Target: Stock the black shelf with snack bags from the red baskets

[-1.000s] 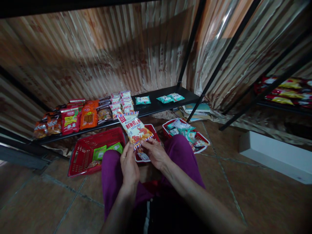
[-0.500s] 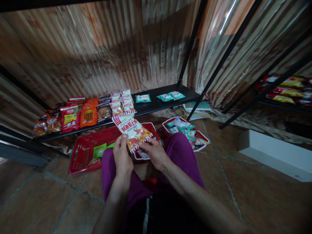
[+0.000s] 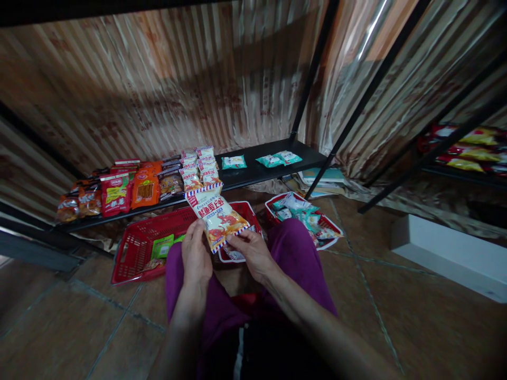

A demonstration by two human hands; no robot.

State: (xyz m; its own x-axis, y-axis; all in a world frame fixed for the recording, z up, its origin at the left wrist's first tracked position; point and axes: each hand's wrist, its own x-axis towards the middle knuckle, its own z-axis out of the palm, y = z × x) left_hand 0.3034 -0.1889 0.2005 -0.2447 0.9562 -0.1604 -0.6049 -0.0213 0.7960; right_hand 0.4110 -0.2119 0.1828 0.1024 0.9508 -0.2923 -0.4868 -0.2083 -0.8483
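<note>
Between my two hands is a white and orange snack bag with striped ends and red lettering, its printed face turned up toward me. My right hand pinches its lower right corner, thumb on top. At the bag's lower left edge my left hand is closed on it, with its fingertips partly hidden behind the bag. Just beyond, smaller-looking packs of the same design stand in rows on a low black shelf. Under the bag, a red basket with a white rim shows in part.
Orange and red snack bags line the shelf's left side; several teal packs lie on its right. A long red basket holds green packs. Another basket holds teal packs. A white box sits on the tiled floor at right.
The snack bag has shifted very slightly and is still in both hands. My left hand has moved down a little along its edge. The whole view has tilted slightly.
</note>
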